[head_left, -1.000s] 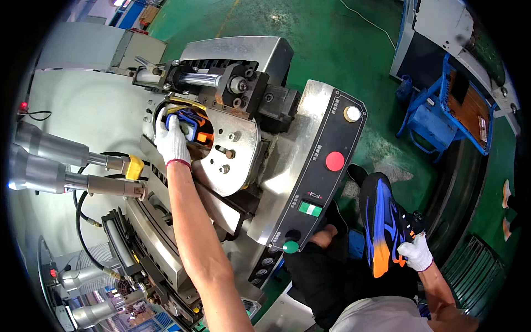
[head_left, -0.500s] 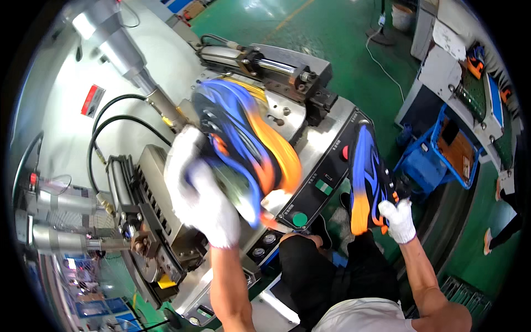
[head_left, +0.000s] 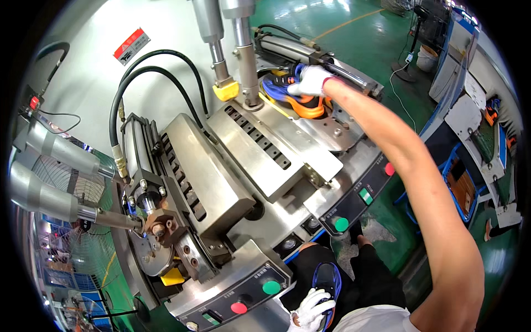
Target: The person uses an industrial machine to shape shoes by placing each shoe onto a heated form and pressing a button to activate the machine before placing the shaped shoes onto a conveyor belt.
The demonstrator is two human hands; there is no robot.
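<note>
My right hand point(head_left: 311, 82), in a white glove, reaches far across to the machine's right station. Its fingers close over a blue, black and orange sports shoe point(head_left: 305, 107) that lies there with its orange sole edge toward me. Low in front of my body, my left hand point(head_left: 312, 311), also white-gloved, grips a second shoe point(head_left: 327, 279), dark with blue edging. That shoe rests at my thigh, and the glove covers its lower part.
Two slotted metal blocks point(head_left: 207, 185) stand mid-machine. A yellow-tipped press rod point(head_left: 225, 91) hangs left of the right station. Control panels point(head_left: 354, 207) with green and red buttons line the front edge. Black hoses point(head_left: 157, 69) arch behind. A blue-framed rack point(head_left: 459, 182) stands right.
My right hand has swung from the right side up to the machine's right station. My left hand has come down from the machine to my lap. The view has turned left.
</note>
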